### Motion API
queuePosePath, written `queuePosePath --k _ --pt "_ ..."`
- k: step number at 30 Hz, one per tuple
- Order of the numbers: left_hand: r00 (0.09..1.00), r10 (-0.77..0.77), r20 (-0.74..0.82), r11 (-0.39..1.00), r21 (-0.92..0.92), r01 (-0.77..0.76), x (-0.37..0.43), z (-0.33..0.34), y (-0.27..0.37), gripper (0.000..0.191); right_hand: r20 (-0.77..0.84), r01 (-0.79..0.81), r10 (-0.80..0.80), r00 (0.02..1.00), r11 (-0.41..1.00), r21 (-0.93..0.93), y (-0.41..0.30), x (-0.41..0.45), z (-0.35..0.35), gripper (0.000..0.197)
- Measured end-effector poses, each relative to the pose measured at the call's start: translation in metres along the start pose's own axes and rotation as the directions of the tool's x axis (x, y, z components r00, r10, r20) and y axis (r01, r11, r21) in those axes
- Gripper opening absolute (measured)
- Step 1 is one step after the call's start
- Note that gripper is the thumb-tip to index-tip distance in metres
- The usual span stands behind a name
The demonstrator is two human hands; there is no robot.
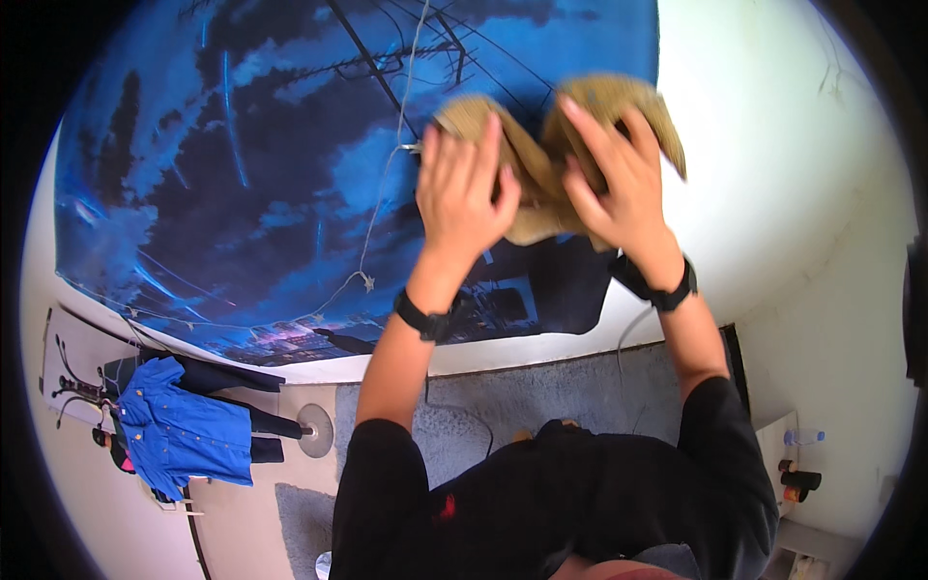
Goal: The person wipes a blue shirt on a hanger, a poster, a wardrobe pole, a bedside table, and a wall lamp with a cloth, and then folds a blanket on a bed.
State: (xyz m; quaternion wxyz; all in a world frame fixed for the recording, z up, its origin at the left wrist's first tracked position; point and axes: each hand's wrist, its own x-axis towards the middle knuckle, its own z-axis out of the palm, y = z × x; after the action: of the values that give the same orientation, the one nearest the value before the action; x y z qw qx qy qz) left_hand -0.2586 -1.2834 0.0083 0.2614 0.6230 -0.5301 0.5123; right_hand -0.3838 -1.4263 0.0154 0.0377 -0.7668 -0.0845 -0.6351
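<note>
A crumpled tan-brown cloth item (540, 217), blurred by motion, is held up by both hands against the backdrop of a blue sky-patterned wall tapestry (290, 167). My left hand (464, 181) lies over its left part with the fingers pointing up. On its right part, my right hand (616, 174) has its fingers spread and bent over the cloth. The undersides of both hands, and part of the cloth beneath them, are hidden. Each wrist bears a black band. A thin string of star lights (368, 281) hangs down the tapestry, to the left of my left hand.
A coat stand (76, 391) at the lower left holds a blue short-sleeved shirt (192, 424) and dark clothes, with its round metal base (317, 430) beside them. Grey carpet (536, 406) covers part of the floor. At the right, a plastic bottle (803, 436) and dark containers (801, 480) stand on white furniture.
</note>
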Motion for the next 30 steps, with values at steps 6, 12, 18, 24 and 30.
queuePosePath --k 6,12,18,24,30 --pt "0.987 0.09 -0.136 0.996 -0.004 -0.091 0.024 0.029 -0.022 0.054 0.097 0.027 -0.042 0.994 0.989 0.147 0.029 0.036 0.048 0.06" --pt "0.989 0.13 0.074 0.985 -0.124 -0.12 -0.049 0.048 0.007 0.043 0.354 -0.189 0.111 0.929 0.962 0.196 0.028 -0.066 0.036 0.062" --pt "0.945 0.124 0.302 0.968 -0.246 -0.048 -0.132 0.034 0.041 0.039 0.462 -0.255 0.143 0.875 0.948 0.19 0.013 -0.176 0.031 0.062" --pt "0.515 -0.742 0.429 0.366 -0.383 0.848 -0.216 -0.034 0.071 0.031 0.65 -0.909 0.646 0.4 0.187 0.374 -0.013 -0.194 -0.007 0.031" --pt "0.111 -0.895 0.433 -0.099 -0.433 0.896 -0.255 -0.144 0.022 0.03 0.836 -0.933 0.422 0.351 0.088 0.348 -0.024 -0.159 -0.013 0.024"
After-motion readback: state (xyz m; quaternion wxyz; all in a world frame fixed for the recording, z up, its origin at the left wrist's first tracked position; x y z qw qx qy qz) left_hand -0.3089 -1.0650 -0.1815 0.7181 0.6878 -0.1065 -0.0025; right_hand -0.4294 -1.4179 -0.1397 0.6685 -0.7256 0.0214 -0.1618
